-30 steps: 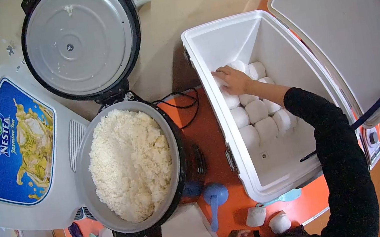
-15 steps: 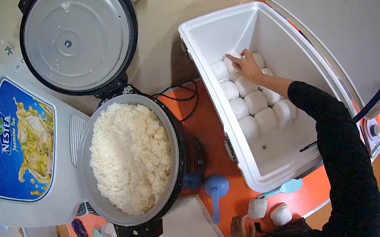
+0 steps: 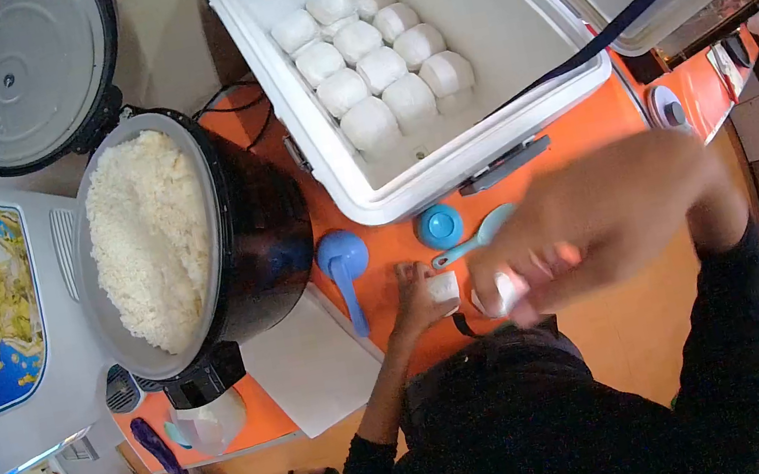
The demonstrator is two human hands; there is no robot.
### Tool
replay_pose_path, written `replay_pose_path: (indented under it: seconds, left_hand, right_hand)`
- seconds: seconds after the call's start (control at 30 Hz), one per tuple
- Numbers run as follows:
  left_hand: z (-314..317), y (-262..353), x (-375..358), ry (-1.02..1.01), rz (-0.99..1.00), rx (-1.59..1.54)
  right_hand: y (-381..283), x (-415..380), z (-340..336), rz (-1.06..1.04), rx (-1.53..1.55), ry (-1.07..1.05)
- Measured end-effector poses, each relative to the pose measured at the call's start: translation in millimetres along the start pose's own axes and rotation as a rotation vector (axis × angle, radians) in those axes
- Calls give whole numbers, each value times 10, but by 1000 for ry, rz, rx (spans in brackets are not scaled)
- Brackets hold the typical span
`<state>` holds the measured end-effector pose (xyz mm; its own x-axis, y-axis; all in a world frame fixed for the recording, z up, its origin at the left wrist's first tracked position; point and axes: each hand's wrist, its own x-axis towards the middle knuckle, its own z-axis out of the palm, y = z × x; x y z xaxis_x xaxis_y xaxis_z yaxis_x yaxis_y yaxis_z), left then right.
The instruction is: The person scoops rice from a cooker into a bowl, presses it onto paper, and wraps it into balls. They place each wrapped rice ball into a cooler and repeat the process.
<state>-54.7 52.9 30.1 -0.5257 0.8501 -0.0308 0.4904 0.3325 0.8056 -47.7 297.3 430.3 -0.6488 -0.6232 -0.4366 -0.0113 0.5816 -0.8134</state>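
Bundles (image 3: pixel 381 68), white and rounded, sat in rows on the floor of the open cooler (image 3: pixel 451 181), crowded toward its left wall. Two more were at the near edge of the orange table (image 3: pixel 392 247), one at each hand. Left hand (image 3: pixel 419 301): fingers bent partway, closed around the first loose bundle (image 3: pixel 444 294). Right hand (image 3: pixel 590 218) was blurred, its fingertips at the second loose bundle (image 3: pixel 508 291) — could not tell how far they were open or whether they gripped it. Beyond the hands, near the cooler's front corner, lay a blue cup (image 3: pixel 439 225) and a teal spoon (image 3: pixel 456 252). Blue scoop (image 3: pixel 342 256) lay farther left, beside the rice cooker (image 3: pixel 265 247) — lid up, rice (image 3: pixel 152 242) heaped inside. Paper (image 3: pixel 317 370) overhung the near edge.
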Motion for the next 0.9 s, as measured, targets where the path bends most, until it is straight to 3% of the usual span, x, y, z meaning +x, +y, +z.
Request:
replay_pose_path:
  seconds: [0.03,0.1,0.13,0.2,0.23,0.27,0.33,0.37,0.43,0.47,0.53,0.6,0.67,0.73,0.77,0.8,0.9]
  left_hand:
    - [-112,138,6,-103,-90,10]
    - [-158,207,-111,-209,-212,-35]
    - [-174,208,-147,-208,-201,-31]
    - [-197,271,-234,-168,-342,-152]
    - [-266,392,-231,-152,-376,-124]
    - [-211,320,-258,-141,-370,-126]
    - [-27,14,-346,119,-277,-276]
    - [11,-95,-398,72,-410,-396]
    - [-98,-65,-431,113,-476,-587]
    - [-209,9,-414,136,-546,-774]
    - [-573,417,-413,133,-576,-822]
    - [-841,645,-408,67,-645,-908]
    - [-742,481,-441,100,-565,-895]
    - [-647,375,-509,133,-482,-873]
    - [-589,351,-518,152,-442,-792]
    - [-540,320,-492,173,-404,-709]
    - [-599,480,-481,178,-496,-757]
  right_hand:
    - [232,29,388,144,87,-257]
    - [1167,309,1460,530,-72,-240]
    - [1565,489,2046,762,-96,120]
    - [2046,987,2877,952,-47,576]
    - [2098,1209,3009,1020,61,627]
    - [2292,1420,3300,985,-98,780]
    - [2358,1524,3415,908,-202,818]
    - [2380,1454,3307,901,-221,823]
    - [2205,1100,2908,507,27,571]
    - [1938,839,2483,361,222,422]
    - [1092,325,1449,73,312,172]
    - [571,-30,638,-171,278,146]
    - [214,-177,-197,-218,-55,282]
    - [185,4,-948,120,-185,394]
    - [598,227,-1359,93,-503,450]
    - [681,471,-1666,459,-432,438]
    - [2075,1127,-2482,484,-759,523]
